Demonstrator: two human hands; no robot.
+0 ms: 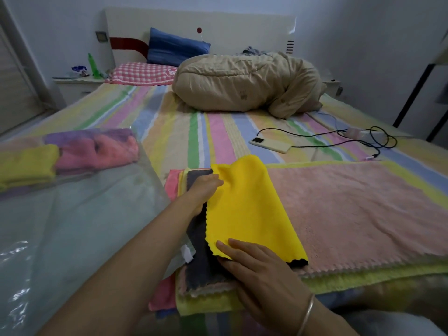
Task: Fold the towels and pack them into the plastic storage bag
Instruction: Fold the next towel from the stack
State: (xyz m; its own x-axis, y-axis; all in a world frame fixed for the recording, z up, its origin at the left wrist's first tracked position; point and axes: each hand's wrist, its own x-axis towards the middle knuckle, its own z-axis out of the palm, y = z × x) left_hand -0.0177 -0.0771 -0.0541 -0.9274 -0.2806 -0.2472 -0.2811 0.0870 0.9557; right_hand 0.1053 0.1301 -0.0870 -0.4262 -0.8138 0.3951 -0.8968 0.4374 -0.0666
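A bright yellow towel (247, 209) is lifted off a stack of flat towels at the bed's near edge. My left hand (206, 190) pinches its far edge. My right hand (257, 267) grips its near corner, thumb on top. Under it lie a dark grey towel (201, 258), a large pink towel (358, 214) and a pale yellow towel (351, 280). To the left lies the clear plastic storage bag (72, 234). Folded yellow (26, 166), pink (97, 154) and purple (89, 135) towels sit inside its far end.
The striped bed sheet (184, 127) spreads ahead. A phone (270, 144) with a black cable (358, 139) lies at centre right. A bundled tan quilt (247, 83) and pillows (145, 72) fill the head of the bed. A nightstand (75, 86) stands at far left.
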